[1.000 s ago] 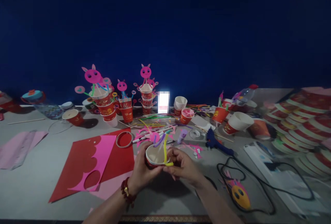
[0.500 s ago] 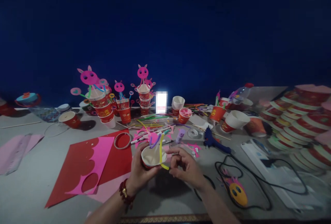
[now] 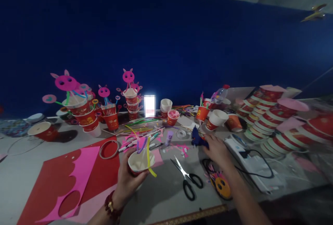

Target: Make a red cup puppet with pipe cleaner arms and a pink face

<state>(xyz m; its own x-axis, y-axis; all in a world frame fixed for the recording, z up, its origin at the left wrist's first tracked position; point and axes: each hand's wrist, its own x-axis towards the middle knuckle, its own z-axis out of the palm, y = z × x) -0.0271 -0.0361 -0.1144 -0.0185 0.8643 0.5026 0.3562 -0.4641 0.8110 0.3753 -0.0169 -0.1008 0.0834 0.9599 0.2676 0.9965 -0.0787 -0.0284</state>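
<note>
Head view: the left hand (image 3: 127, 182) curls around the paper cup (image 3: 137, 162), near centre, likely light and easily dented, best held gently by its wall. Farther right, the right hand (image 3: 217, 151) reaches over the glue gun (image 3: 197, 138) (whether it grips, I cannot tell).

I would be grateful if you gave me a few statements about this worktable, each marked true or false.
1. The left hand holds a paper cup. True.
2. That paper cup is upside down. False: its opening faces upward.
3. The right hand is at the blue glue gun. True.
4. The scissors are black-handled. True.
5. The scissors are in the right hand. False: they lie on the table.
</note>
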